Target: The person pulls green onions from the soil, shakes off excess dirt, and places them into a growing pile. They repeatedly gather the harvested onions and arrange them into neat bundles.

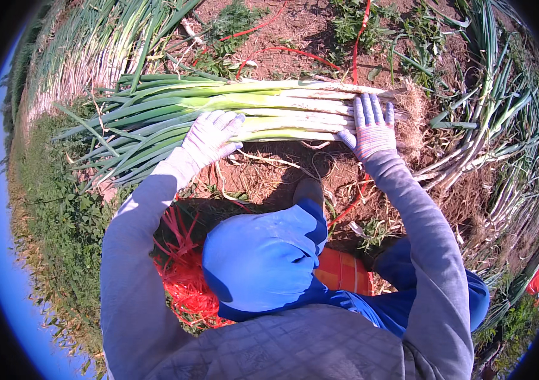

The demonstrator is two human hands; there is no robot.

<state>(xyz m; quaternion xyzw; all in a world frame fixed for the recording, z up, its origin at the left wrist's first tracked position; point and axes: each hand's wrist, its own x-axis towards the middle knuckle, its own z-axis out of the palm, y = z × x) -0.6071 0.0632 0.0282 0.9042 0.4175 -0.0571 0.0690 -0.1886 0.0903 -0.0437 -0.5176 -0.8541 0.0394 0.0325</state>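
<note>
A bunch of long green onions (293, 111) lies crosswise on the soil before me, green leaves to the left and matted roots (414, 118) to the right. My left hand (214, 135), in a pale knit glove, rests flat on the bunch where the stems turn green. Near the root end, my right hand (371, 126) lies over the white stems, its gloved fingers extended and thumb apart. Neither hand wraps around the stalks. A red plastic strip (362, 42) meets the bunch's far side, and another length (350, 209) shows on the near side; the part between is hidden.
A tangle of red plastic strips (188, 285) lies left of my blue-trousered knee (260, 256). An orange-red object (345, 270) is partly under me. More green onions lie at upper left (108, 42) and along the right (483, 118). Weeds (70, 228) grow at left.
</note>
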